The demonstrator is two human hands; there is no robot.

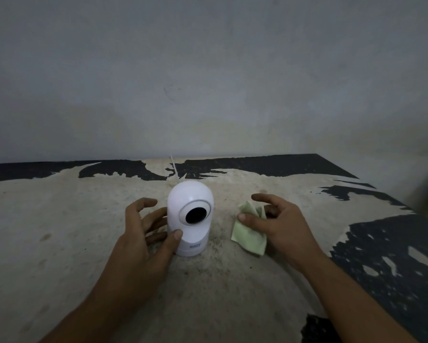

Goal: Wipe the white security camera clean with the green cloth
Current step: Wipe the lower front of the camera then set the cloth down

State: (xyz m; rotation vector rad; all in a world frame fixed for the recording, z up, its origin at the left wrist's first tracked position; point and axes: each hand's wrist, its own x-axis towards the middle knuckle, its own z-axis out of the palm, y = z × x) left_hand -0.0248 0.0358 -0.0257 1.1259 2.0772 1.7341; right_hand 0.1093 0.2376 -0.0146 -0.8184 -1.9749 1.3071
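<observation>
The white security camera (189, 216) stands upright in the middle of the table, its round black lens facing me. My left hand (143, 233) curves around its left side; the thumb touches the lower front of the body and the fingers are spread behind it. A small pale green cloth (247, 237) lies crumpled on the table just right of the camera. My right hand (279, 224) rests over the cloth, thumb pressing on its top edge, the other fingers arched and apart above it.
The worn table (59, 219) has a beige top with peeling black patches along the back and right side. A thin white cable (174, 169) runs from behind the camera toward the grey wall (208, 82). The table's right edge drops off near the corner.
</observation>
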